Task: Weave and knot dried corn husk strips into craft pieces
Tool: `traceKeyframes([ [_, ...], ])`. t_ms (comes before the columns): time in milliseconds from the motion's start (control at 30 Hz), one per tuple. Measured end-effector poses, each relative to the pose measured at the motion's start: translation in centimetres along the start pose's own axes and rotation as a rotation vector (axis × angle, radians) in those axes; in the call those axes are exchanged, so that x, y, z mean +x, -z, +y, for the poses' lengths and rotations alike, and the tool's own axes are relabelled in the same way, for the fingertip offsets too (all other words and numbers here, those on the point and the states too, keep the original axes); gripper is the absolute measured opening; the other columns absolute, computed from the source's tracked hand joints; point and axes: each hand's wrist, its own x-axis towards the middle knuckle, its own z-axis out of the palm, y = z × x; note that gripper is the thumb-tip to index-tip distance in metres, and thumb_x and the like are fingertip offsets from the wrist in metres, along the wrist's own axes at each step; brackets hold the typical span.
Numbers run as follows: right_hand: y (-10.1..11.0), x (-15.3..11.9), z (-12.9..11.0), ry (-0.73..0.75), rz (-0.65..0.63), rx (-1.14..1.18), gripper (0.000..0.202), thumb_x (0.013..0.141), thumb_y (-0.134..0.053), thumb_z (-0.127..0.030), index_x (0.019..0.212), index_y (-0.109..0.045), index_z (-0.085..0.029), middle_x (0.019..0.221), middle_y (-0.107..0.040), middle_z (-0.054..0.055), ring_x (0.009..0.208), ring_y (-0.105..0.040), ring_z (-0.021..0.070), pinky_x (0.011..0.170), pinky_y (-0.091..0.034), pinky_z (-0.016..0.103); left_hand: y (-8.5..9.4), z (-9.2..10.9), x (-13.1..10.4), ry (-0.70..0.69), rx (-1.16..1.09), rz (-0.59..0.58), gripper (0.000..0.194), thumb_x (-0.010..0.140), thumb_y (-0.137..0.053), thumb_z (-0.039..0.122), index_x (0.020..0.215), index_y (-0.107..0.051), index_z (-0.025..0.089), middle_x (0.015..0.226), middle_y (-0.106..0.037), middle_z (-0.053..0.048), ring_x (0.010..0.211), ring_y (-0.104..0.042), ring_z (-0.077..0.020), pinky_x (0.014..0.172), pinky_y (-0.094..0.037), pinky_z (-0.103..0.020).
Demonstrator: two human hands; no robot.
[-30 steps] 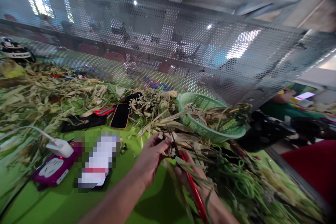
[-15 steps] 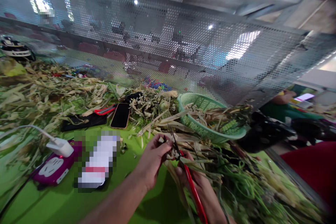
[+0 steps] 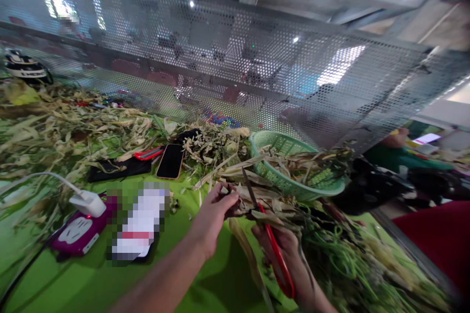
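My right hand point(image 3: 290, 249) is closed around red-handled scissors point(image 3: 276, 254), whose dark blade point(image 3: 250, 188) points up and away. Strips of dry leaf lie across that hand's fingers. To its left, my left hand point(image 3: 215, 210) is closed in a pinch on a small dried plant piece point(image 3: 233, 199), mostly covered by the fingers. The scissors' blade is just right of those fingertips. A long dry leaf point(image 3: 246, 249) hangs between the two hands over the green tabletop point(image 3: 220, 279).
Beyond my hands sits a green plastic basket point(image 3: 293, 181) with dry stalks. Green stems point(image 3: 341, 249) lie at right, dried leaves point(image 3: 91, 127) at left. Phones point(image 3: 170, 161), a purple power strip point(image 3: 75, 234) and red-handled cutters point(image 3: 147, 153) share the table. A perforated metal screen point(image 3: 220, 58) stands behind.
My right hand has moved slightly right and down with the scissors, so the blade has drawn away from my left fingertips. My left hand keeps its pinch, almost in place.
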Motion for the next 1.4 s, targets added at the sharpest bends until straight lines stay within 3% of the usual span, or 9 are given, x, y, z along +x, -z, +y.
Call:
traceKeyframes([
  [67, 0.4, 0.1, -0.3, -0.118, 0.020, 0.100, 0.043, 0.070, -0.075, -0.045, 0.104, -0.066, -0.021, 0.058, -0.052, -0.004, 0.043, -0.043, 0.0096, 0.039, -0.038, 0.020, 0.1, 0.2, 0.1, -0.018, 0.035, -0.006, 0.022, 0.071, -0.071, 0.027, 0.085, -0.058, 0.018, 0.078, -0.061, 0.000, 0.073, -0.060, -0.0118, 0.073, -0.050, -0.026],
  [133, 0.9, 0.2, -0.8, -0.169, 0.055, 0.201, 0.051, 0.072, -0.073, -0.048, 0.112, -0.060, -0.021, 0.058, -0.048, -0.005, 0.042, -0.038, 0.0081, 0.037, -0.031, 0.019, 0.3, 0.2, 0.3, -0.034, 0.054, 0.007, 0.026, 0.067, -0.074, 0.025, 0.084, -0.055, 0.018, 0.076, -0.060, 0.002, 0.070, -0.061, -0.0126, 0.075, -0.051, -0.030],
  [333, 1.4, 0.4, -2.9, -0.078, 0.125, 0.266, 0.051, 0.069, -0.078, -0.038, 0.113, -0.055, -0.025, 0.077, -0.057, -0.001, 0.061, -0.050, 0.0122, 0.051, -0.040, 0.021, 0.1, -0.2, 0.2, -0.068, 0.101, 0.052, 0.034, 0.062, -0.078, 0.023, 0.083, -0.051, 0.018, 0.083, -0.060, -0.001, 0.079, -0.062, -0.0159, 0.079, -0.053, -0.035],
  [533, 0.6, 0.3, -3.3, -0.007, 0.179, 0.280, 0.054, 0.062, -0.082, -0.030, 0.108, -0.054, -0.023, 0.081, -0.061, 0.000, 0.071, -0.056, 0.0154, 0.061, -0.046, 0.024, -0.6, -1.6, -0.6, 0.000, 0.219, 0.043, 0.037, 0.056, -0.081, 0.018, 0.081, -0.053, 0.017, 0.084, -0.063, -0.001, 0.076, -0.060, -0.0143, 0.073, -0.050, -0.029],
  [700, 0.7, 0.1, -3.2, -0.058, 0.177, 0.230, 0.047, 0.067, -0.078, -0.032, 0.106, -0.055, -0.021, 0.078, -0.061, -0.001, 0.060, -0.052, 0.0123, 0.053, -0.042, 0.023, -0.3, -1.7, -1.0, 0.098, 0.359, -0.070, 0.030, 0.070, -0.072, 0.021, 0.097, -0.062, 0.016, 0.095, -0.067, -0.007, 0.083, -0.063, -0.0173, 0.078, -0.048, -0.030],
  [867, 0.9, -0.1, -3.4, -0.046, 0.186, 0.199, 0.042, 0.069, -0.076, -0.032, 0.105, -0.057, -0.022, 0.076, -0.062, -0.001, 0.059, -0.052, 0.0116, 0.052, -0.042, 0.022, 0.0, -1.1, -0.8, 0.181, 0.458, -0.110, 0.023, 0.073, -0.070, 0.026, 0.091, -0.064, 0.014, 0.074, -0.067, -0.005, 0.071, -0.062, -0.0164, 0.067, -0.045, -0.027],
  [1033, 1.1, -0.1, -3.7, -0.029, 0.217, 0.155, 0.041, 0.070, -0.074, -0.032, 0.105, -0.056, -0.022, 0.076, -0.061, 0.000, 0.059, -0.051, 0.0121, 0.051, -0.042, 0.023, 0.4, -1.4, -0.4, 0.206, 0.399, -0.192, 0.027, 0.068, -0.076, 0.035, 0.082, -0.065, 0.015, 0.072, -0.065, -0.003, 0.067, -0.059, -0.0145, 0.067, -0.044, -0.026],
  [1267, 0.8, -0.1, -3.7, -0.057, 0.090, 0.177, 0.039, 0.068, -0.074, -0.031, 0.101, -0.055, -0.021, 0.071, -0.058, -0.002, 0.057, -0.050, 0.0114, 0.052, -0.041, 0.023, 0.3, -2.1, -0.4, 0.151, 0.208, -0.032, 0.031, 0.066, -0.076, 0.041, 0.078, -0.064, 0.015, 0.075, -0.062, -0.002, 0.069, -0.056, -0.0127, 0.070, -0.044, -0.026],
  [1400, 0.8, -0.2, -3.6, -0.064, 0.089, 0.201, 0.040, 0.067, -0.075, -0.031, 0.101, -0.056, -0.021, 0.072, -0.057, -0.002, 0.058, -0.049, 0.0111, 0.052, -0.041, 0.022, 0.4, -1.7, -0.3, 0.164, 0.250, -0.050, 0.029, 0.067, -0.075, 0.040, 0.078, -0.063, 0.015, 0.070, -0.061, -0.001, 0.063, -0.056, -0.0121, 0.065, -0.043, -0.025],
])
